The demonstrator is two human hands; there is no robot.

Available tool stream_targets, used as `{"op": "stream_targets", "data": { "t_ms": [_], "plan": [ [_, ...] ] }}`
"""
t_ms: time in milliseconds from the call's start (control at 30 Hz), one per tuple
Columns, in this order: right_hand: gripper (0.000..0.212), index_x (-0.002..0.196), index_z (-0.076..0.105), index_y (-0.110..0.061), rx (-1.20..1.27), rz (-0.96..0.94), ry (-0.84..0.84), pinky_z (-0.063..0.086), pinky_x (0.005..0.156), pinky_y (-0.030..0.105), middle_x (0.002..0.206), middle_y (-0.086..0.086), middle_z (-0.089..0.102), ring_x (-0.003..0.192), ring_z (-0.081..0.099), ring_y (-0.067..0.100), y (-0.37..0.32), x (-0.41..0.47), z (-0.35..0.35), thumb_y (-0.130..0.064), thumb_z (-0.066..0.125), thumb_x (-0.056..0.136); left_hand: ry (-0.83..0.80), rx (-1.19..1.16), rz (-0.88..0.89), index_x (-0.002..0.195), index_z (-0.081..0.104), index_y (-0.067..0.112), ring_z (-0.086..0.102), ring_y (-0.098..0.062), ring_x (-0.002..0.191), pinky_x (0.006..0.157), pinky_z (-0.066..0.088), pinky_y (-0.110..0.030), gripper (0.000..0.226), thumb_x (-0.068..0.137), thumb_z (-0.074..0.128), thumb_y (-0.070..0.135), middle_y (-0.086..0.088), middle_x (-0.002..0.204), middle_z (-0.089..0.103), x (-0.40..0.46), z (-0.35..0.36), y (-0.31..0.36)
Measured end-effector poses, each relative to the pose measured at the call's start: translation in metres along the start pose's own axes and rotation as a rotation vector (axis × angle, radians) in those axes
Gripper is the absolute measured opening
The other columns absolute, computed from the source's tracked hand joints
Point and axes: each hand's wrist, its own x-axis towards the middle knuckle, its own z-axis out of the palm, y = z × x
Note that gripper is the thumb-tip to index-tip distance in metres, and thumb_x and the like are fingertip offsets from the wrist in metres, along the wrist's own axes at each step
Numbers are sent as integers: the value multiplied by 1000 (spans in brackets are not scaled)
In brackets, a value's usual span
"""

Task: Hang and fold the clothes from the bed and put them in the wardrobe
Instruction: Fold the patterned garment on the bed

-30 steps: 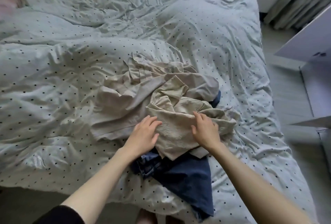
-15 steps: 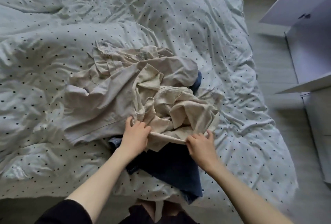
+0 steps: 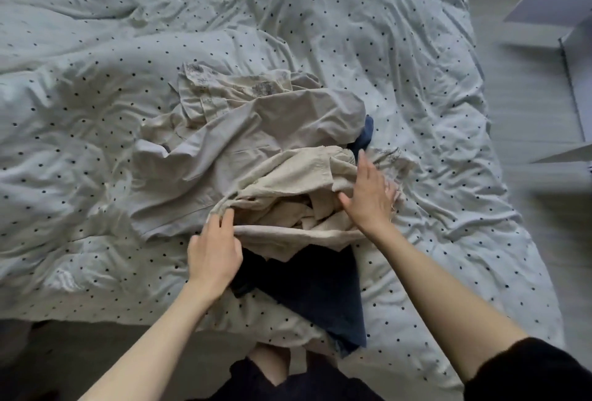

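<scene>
Clothes heaped near the bed's [image 3: 416, 48] front edge.
Left hand [image 3: 213, 251] pinches the beige garment's [image 3: 288, 176] hem; right hand [image 3: 368, 198] lies spread on it. Lifting may drag tangled neighbours off.

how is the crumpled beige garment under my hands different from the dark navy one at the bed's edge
The crumpled beige fabric garment is pale and bunched on top of the pile; the dark navy fabric garment lies flatter, partly beneath it, hanging over the bed's edge. Both hands touch the beige one; neither plainly grips the navy one. Both lie unfolded on the dotted duvet.
</scene>
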Motion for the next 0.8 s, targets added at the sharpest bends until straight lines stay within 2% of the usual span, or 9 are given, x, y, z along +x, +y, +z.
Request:
{"op": "stream_targets", "data": {
  "t_ms": [100,167,233,367,467,600,700,767,800],
  "plan": [
    [31,119,57,-16,87,63,-35,28,104,44,114,12,65,112,55,31,-8,-1,-2,-21,51,88,-2,-159,-110,150,14,10,50,-37,116,85,44,-47,67,90,44,12,-13,149,30,2,-11,-6],
    [17,99,61,-12,100,84,-17,35,94,40,102,15,67,101,59,33,3,-18,0,-18,50,87,25,-202,-74,151,7,13,48,-37,119,88,43,-48,72,90,43,10,-12,150,27,4,-17,4],
    [11,94,57,-12,77,108,-43,34,90,37,100,13,67,98,59,32,23,-43,0,-18,50,87,85,-212,-3,150,13,13,38,-33,130,96,37,-49,71,87,46,8,-11,150,28,8,-20,20],
    [16,98,55,-17,-89,295,-299,36,89,36,106,9,66,101,58,29,89,-89,-6,-16,46,85,168,-162,309,142,37,10,33,-31,135,103,31,-47,63,81,55,3,-16,147,33,14,-20,69],
    [13,98,48,-18,-50,443,-500,40,91,41,111,8,61,100,56,28,119,-105,-7,-21,45,85,146,-52,473,141,39,12,19,-30,143,109,21,-51,63,81,54,3,-15,152,27,23,-12,95],
    [64,141,30,-17,90,424,-335,33,100,46,141,4,44,127,43,27,118,-92,-2,-49,49,89,107,57,519,147,25,19,7,-26,145,113,8,-52,57,93,45,23,-8,157,15,64,-7,116],
    [59,144,31,-19,134,306,-192,27,108,47,147,3,39,134,36,24,95,-66,3,-48,45,93,-3,109,451,150,10,19,9,-28,145,112,7,-55,67,95,43,36,-9,156,14,96,-3,128],
    [52,142,37,-18,245,234,-166,28,110,45,145,4,42,134,37,22,77,-49,6,-42,44,96,-128,148,356,150,9,16,28,-29,137,110,13,-55,73,92,47,39,-12,145,36,106,0,131],
    [50,141,38,-16,321,213,-166,29,110,43,145,5,42,134,37,22,68,-41,8,-38,44,97,-172,170,336,147,18,15,38,-29,129,108,18,-53,67,91,48,38,-12,135,48,106,2,131]
  ]
}}
